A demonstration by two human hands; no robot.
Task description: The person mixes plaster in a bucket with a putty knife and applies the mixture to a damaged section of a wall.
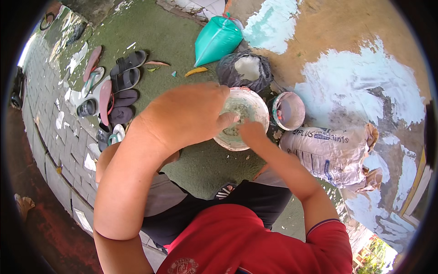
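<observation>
A crouching person works both hands in a white bowl [242, 118] on the ground, left hand [191, 114] curled over its rim, right hand [251, 132] pinching the grey-green paste, which looks lumpy, mixing seemingly unfinished. An open grey bag [244, 68] lies beyond it.

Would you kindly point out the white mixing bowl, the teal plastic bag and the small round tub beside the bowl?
white mixing bowl [255, 104], head view, on its far inner wall.
teal plastic bag [216, 41], head view, middle of its bulging side.
small round tub [288, 111], head view, inside its open mouth.
</observation>
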